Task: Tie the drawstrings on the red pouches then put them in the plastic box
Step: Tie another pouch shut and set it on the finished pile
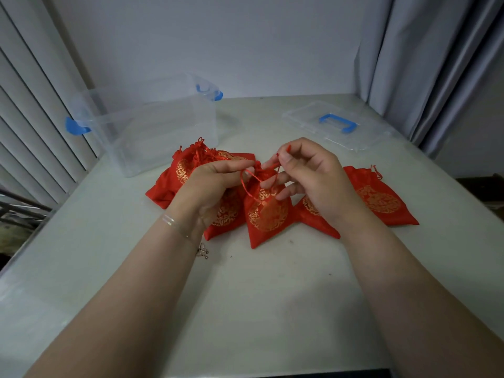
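Two bare forearms reach over the white table (245, 296), the left wrist wearing a thin bracelet (174, 223). The left hand (210, 184) and right hand (308, 173) meet over a red pouch (268, 214) with a gold emblem, standing on its lower corner between them. Each hand pinches part of its red drawstring (246, 184): the left at the gathered neck, the right lifting one end between thumb and forefinger, a loop hanging between. More red pouches lie flat just behind, a pile to the left (180, 173) and others to the right (379, 199). Farther back on the left stands the clear plastic box (152, 126) with blue latches, open. Its lid (338, 126), blue handle up, lies well apart at the right, near grey curtains (425, 64).
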`<act>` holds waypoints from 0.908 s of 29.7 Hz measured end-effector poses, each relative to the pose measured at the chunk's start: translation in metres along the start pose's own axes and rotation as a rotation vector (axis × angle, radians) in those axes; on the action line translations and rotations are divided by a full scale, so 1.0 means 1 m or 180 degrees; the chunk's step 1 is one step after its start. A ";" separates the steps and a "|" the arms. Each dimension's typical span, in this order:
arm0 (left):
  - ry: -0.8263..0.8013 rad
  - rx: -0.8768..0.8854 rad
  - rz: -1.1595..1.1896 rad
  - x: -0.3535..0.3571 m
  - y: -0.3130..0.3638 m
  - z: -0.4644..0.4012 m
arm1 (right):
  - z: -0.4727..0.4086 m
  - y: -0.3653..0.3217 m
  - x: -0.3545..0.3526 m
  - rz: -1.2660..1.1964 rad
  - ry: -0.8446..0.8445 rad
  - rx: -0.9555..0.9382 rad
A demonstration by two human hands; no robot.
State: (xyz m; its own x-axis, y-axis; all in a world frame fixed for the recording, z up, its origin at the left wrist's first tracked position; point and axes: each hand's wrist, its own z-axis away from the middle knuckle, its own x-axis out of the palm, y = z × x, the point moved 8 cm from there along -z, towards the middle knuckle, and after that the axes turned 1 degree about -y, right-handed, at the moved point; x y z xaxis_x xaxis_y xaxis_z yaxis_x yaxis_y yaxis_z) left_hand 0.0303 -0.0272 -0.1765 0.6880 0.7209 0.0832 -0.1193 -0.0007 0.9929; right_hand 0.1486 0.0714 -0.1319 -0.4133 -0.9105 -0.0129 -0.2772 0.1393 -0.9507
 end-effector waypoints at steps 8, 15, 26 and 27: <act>0.0106 0.0727 -0.0880 0.006 0.025 0.014 | 0.002 -0.003 -0.010 0.0248 -0.0093 0.0324; -0.0063 0.1069 -0.1468 0.017 0.034 0.021 | -0.007 0.006 -0.010 0.1612 -0.0085 -0.0159; 0.0416 0.2679 -0.2546 0.031 0.055 0.042 | -0.008 0.019 -0.019 0.0801 0.0218 0.0338; 0.0515 0.2784 -0.2680 0.030 0.056 0.042 | -0.008 0.019 -0.018 0.0779 0.0201 0.0365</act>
State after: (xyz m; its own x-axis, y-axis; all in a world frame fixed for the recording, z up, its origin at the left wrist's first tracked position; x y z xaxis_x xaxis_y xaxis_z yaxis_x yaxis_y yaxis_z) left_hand 0.0744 -0.0344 -0.1150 0.2138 0.7989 -0.5622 0.8839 0.0869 0.4596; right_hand 0.1438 0.0933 -0.1477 -0.5101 -0.8286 -0.2305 -0.0640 0.3038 -0.9506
